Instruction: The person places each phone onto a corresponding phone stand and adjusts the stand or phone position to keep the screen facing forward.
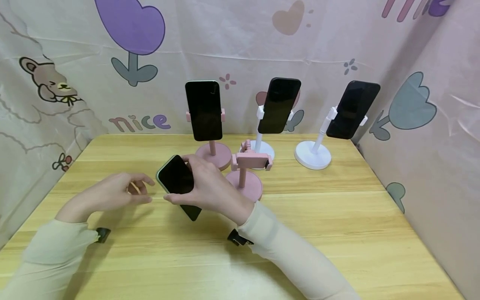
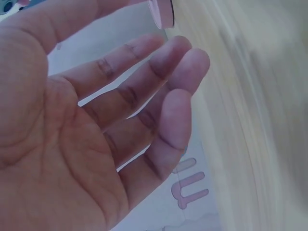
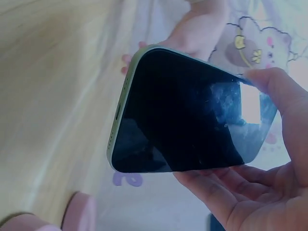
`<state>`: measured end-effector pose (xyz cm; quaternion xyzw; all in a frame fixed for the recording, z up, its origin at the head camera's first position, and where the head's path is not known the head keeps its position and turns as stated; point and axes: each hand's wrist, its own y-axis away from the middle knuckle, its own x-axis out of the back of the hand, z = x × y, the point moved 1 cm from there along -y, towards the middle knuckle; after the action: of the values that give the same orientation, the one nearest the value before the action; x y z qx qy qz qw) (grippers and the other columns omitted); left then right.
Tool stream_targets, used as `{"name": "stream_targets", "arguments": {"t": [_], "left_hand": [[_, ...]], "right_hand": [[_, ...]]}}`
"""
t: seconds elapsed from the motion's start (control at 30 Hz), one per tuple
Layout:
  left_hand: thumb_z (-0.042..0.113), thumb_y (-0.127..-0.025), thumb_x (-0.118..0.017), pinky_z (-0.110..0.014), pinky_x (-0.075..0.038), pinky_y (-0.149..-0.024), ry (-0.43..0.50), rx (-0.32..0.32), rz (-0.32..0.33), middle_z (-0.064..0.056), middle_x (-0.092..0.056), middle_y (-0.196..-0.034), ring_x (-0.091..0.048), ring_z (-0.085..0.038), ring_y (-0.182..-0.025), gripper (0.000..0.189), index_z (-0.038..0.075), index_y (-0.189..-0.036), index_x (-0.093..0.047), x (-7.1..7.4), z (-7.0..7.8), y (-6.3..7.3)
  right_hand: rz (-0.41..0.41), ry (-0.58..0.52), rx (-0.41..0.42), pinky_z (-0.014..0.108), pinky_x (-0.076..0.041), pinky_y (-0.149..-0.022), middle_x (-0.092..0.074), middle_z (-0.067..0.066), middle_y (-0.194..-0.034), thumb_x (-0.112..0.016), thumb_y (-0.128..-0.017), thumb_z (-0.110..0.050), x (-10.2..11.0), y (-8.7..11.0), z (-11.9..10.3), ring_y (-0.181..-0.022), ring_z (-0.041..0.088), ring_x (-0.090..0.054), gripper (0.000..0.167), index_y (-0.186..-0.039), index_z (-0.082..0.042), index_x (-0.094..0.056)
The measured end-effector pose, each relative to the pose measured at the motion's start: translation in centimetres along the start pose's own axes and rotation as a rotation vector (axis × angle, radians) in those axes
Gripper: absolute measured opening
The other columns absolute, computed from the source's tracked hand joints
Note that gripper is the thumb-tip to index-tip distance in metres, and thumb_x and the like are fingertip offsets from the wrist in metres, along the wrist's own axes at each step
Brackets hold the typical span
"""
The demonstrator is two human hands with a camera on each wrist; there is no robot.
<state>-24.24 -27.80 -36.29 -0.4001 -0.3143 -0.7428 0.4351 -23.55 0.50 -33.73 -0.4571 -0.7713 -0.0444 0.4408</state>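
In the head view my right hand [image 1: 215, 187] grips a smartphone [image 1: 174, 175] by its long edges, tilted over the table with its black screen facing up. The right wrist view shows the light-rimmed phone [image 3: 178, 115] between the thumb on one side and the fingers on the other. Left of it, my left hand [image 1: 112, 191] hovers with loosely bent fingers, apart from the phone. Its palm [image 2: 57, 144] holds nothing in the left wrist view. Just beyond my right wrist stands a short pink phone stand [image 1: 252, 160], its clamp lying sideways.
Along the back stand a pink stand [image 1: 213, 153] bearing a phone [image 1: 204, 110], a white stand [image 1: 268, 150] with a tilted phone [image 1: 279, 106], and, farther right, another white stand [image 1: 313, 155] with a phone [image 1: 352, 109]. A printed cloth [image 1: 232, 41] hangs behind the wooden table [image 1: 337, 216].
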Motion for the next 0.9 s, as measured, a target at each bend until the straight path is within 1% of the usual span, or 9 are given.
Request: {"name": "stream_targets", "arguments": {"t": [0.17, 0.27, 0.4, 0.5, 0.57, 0.63, 0.8, 0.9], "left_hand": [[0.033, -0.095, -0.083, -0.024, -0.057, -0.073, 0.002, 0.001, 0.022, 0.005, -0.074, -0.101, -0.071, -0.010, -0.091, 0.041, 0.008, -0.125, -0.070, 0.0, 0.8, -0.3], [0.033, -0.096, -0.083, -0.025, -0.056, -0.073, -0.002, -0.006, 0.038, 0.006, -0.074, -0.100, -0.070, -0.010, -0.091, 0.031, 0.013, -0.116, -0.072, 0.1, 1.3, -0.6], [0.028, -0.096, -0.083, -0.025, -0.057, -0.071, 0.028, -0.033, 0.067, 0.007, -0.075, -0.095, -0.071, -0.011, -0.089, 0.016, 0.021, -0.106, -0.073, 0.3, 1.9, -0.9], [0.025, -0.095, -0.084, -0.025, -0.059, -0.072, 0.034, -0.054, 0.094, 0.009, -0.075, -0.094, -0.072, -0.010, -0.089, 0.015, 0.024, -0.107, -0.075, 0.6, 2.5, -1.2], [0.024, -0.095, -0.085, -0.026, -0.059, -0.073, 0.020, -0.062, 0.110, 0.010, -0.075, -0.094, -0.071, -0.009, -0.088, 0.016, 0.026, -0.109, -0.076, 0.7, 2.9, -1.4], [0.024, -0.094, -0.085, -0.026, -0.058, -0.075, 0.000, -0.073, 0.127, 0.011, -0.075, -0.095, -0.071, -0.009, -0.089, 0.017, 0.026, -0.109, -0.076, 0.8, 3.3, -1.6], [0.020, -0.094, -0.084, -0.029, -0.058, -0.077, -0.003, -0.111, 0.157, 0.011, -0.077, -0.094, -0.073, -0.010, -0.089, 0.014, 0.025, -0.104, -0.076, 0.9, 4.3, -2.0], [0.021, -0.094, -0.084, -0.028, -0.059, -0.078, 0.014, -0.126, 0.169, 0.011, -0.077, -0.093, -0.073, -0.009, -0.088, 0.014, 0.025, -0.106, -0.078, 0.9, 4.7, -2.1]], "right_hand": [[0.021, -0.046, 0.036, 0.009, -0.053, -0.086, -0.070, -0.002, -0.114, -0.092, -0.084, -0.039, 0.8, 0.6, -0.9, -0.100, 0.007, -0.066, 0.078, -0.143, -0.006, -0.053], [0.027, -0.076, 0.050, 0.011, -0.054, -0.087, -0.070, -0.003, -0.115, -0.092, -0.084, -0.039, 1.5, 0.9, -1.4, -0.101, 0.007, -0.066, 0.078, -0.144, -0.009, -0.053], [0.034, -0.122, 0.072, 0.015, -0.057, -0.090, -0.070, -0.003, -0.120, -0.093, -0.083, -0.036, 2.3, 1.4, -2.1, -0.104, 0.010, -0.069, 0.076, -0.144, -0.011, -0.054], [0.047, -0.145, 0.090, 0.017, -0.059, -0.091, -0.071, -0.002, -0.123, -0.094, -0.082, -0.035, 3.0, 1.7, -2.5, -0.105, 0.011, -0.071, 0.076, -0.144, -0.011, -0.055], [0.053, -0.167, 0.100, 0.017, -0.060, -0.091, -0.071, -0.002, -0.124, -0.094, -0.081, -0.033, 3.4, 2.0, -2.7, -0.105, 0.011, -0.071, 0.078, -0.144, -0.010, -0.055], [0.058, -0.192, 0.127, 0.017, -0.060, -0.092, -0.072, -0.002, -0.122, -0.095, -0.081, -0.032, 3.8, 2.1, -2.8, -0.104, 0.010, -0.072, 0.079, -0.144, -0.009, -0.054], [0.082, -0.243, 0.199, 0.016, -0.059, -0.094, -0.072, -0.002, -0.118, -0.096, -0.080, -0.028, 4.8, 2.6, -3.4, -0.103, 0.004, -0.070, 0.078, -0.142, -0.008, -0.054], [0.090, -0.285, 0.207, 0.018, -0.061, -0.095, -0.071, 0.000, -0.120, -0.095, -0.080, -0.026, 5.4, 2.9, -3.8, -0.105, 0.003, -0.070, 0.077, -0.142, -0.009, -0.053]]}}
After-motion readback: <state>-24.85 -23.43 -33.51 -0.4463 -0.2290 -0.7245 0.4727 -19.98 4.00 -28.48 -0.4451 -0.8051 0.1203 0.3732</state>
